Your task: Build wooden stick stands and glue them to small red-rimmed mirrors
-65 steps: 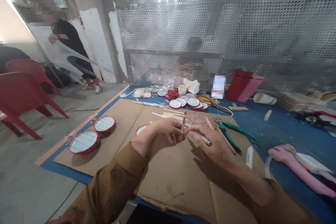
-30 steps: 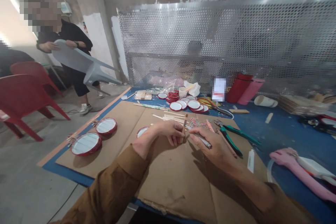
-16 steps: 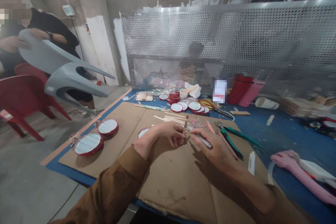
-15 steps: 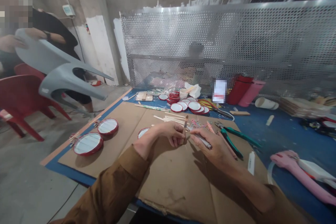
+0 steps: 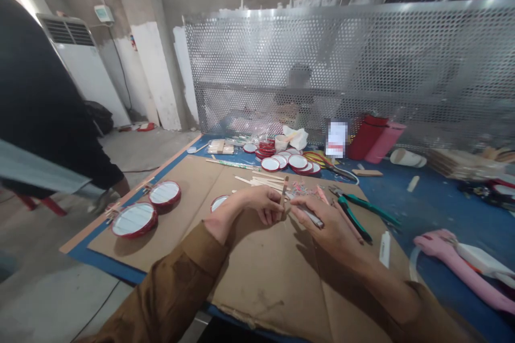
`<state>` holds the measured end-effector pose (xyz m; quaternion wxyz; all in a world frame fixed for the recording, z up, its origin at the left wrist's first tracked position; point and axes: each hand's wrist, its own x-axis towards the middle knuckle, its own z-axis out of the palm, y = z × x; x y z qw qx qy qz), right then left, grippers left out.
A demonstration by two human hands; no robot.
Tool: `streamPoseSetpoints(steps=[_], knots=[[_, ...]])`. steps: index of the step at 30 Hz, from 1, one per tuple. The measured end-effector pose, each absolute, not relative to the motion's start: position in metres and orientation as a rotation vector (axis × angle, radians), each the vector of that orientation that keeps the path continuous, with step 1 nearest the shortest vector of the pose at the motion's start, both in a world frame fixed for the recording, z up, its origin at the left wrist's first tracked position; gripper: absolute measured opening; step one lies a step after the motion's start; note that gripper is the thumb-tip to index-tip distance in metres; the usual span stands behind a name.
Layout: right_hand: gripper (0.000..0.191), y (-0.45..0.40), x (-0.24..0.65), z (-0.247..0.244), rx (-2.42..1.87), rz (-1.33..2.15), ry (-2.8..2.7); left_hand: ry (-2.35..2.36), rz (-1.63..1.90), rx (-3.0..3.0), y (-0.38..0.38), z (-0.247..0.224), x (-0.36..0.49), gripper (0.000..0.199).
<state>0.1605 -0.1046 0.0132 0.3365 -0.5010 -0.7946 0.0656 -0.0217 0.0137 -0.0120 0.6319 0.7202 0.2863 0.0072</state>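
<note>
Upright between the fingertips of my left hand is a small brown wooden stick. My right hand is closed round a slim grey pen-like tool, its tip close to the stick; whether they touch I cannot tell. Both hands hover over a cardboard sheet. Behind them lie loose pale wooden sticks and a scatter of small coloured bits. A round white piece with a red rim is partly hidden by my left wrist.
Green-handled pliers and a white tube lie right of my right hand. A pink glue gun rests farther right. Two red-rimmed discs sit at left. Red-rimmed lids are piled behind. A person in dark clothes stands at left.
The person at the left has moved closer with the grey plastic chair, which is now blurred and lower in view. My hands have hardly moved.
</note>
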Motion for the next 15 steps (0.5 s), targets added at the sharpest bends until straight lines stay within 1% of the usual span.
streamPoseSetpoints(steps=[3,10,15], knots=[[0.022,-0.1051,0.1604,0.0133,-1.296,0.148,-2.071,0.649,0.014,1.652,0.0133,-0.0111,-0.0215,0.016],[0.021,-0.1057,0.1601,0.0155,-1.294,0.174,-2.074,0.653,0.005,1.656,0.013,-0.0102,-0.0214,0.022],[0.02,-0.1047,0.1611,0.0138,-1.304,0.22,-2.108,0.666,-0.001,1.658,0.0121,-0.0085,-0.0211,0.019]])
